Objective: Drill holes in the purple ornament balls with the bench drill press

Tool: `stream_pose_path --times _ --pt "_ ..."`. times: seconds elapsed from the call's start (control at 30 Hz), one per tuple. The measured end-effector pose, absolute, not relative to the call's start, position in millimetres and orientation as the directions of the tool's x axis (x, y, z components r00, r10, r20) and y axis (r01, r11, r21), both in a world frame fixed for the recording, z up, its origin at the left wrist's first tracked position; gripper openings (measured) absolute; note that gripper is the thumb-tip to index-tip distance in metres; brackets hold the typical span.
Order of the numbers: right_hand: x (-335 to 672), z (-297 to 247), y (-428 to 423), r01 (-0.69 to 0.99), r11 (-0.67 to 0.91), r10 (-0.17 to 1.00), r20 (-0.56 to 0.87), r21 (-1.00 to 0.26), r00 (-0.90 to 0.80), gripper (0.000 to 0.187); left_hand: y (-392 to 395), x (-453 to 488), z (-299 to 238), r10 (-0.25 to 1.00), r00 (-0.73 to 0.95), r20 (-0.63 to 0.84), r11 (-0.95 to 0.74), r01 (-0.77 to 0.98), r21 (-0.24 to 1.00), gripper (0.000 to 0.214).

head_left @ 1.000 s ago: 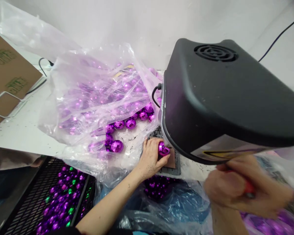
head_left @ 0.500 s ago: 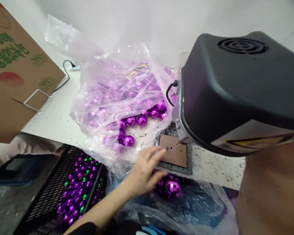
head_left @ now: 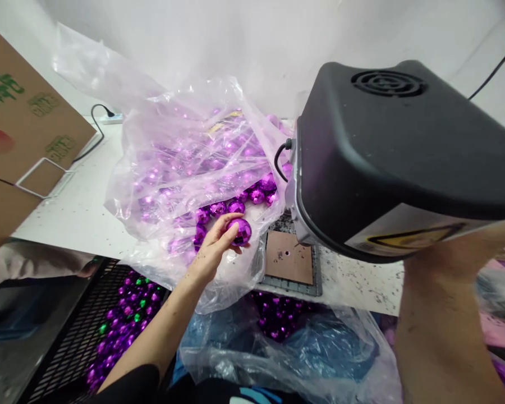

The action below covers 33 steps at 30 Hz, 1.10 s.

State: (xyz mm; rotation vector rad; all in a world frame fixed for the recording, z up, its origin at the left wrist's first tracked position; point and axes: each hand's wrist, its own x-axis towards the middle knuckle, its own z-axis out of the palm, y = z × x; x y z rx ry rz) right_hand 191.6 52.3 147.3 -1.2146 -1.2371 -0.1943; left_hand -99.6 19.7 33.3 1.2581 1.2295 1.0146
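My left hand (head_left: 219, 241) is closed around a shiny purple faceted ball (head_left: 239, 231), with the thumb on top and fingers beneath. It is at the mouth of a clear plastic bag (head_left: 185, 163) full of similar purple balls, several of which spill out at the opening. To the right of that hand lies a brown square plate (head_left: 288, 258) with a small hole, on a grey base under a black machine housing (head_left: 395, 151). My right forearm (head_left: 446, 314) rises at the right and passes behind the housing, which hides the fingers.
On the left stands a cardboard box (head_left: 21, 140) with green print. Below the white table (head_left: 79, 213), a black crate (head_left: 76, 331) holds purple and green balls. An open plastic bag (head_left: 340, 348) with purple balls hangs at the table's front edge. Another person's sleeve (head_left: 33, 261) shows at left.
My left hand has moved from beside the brown plate up and left to the bag mouth and taken hold of a purple ball. A large ball seen over the front bag no longer shows there.
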Motion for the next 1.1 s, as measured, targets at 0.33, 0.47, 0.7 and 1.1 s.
stream_pose_path --times 0.33,0.47,0.7,1.1 --pt "186.1 152.2 47.9 0.725 0.447 0.446 0.833 -0.525 0.328 0.034 20.7 -41.0 5.5 0.905 0.315 -0.285 0.346 -0.157 0.925 0.054" --pt "185.6 152.9 46.6 0.747 0.447 0.436 0.849 -0.492 0.298 0.032 22.4 -33.8 -1.4 0.921 0.276 -0.276 0.295 -0.028 0.955 0.053" --pt "181.4 158.2 45.1 0.737 0.445 0.461 0.836 -0.509 0.299 0.035 15.4 -20.0 -11.8 0.969 0.247 0.016 -0.100 0.327 0.940 0.040" --pt "181.5 157.4 43.7 0.712 0.466 0.471 0.828 -0.525 0.303 0.031 1.2 -3.8 -22.7 0.888 0.410 0.207 -0.421 0.547 0.723 0.038"
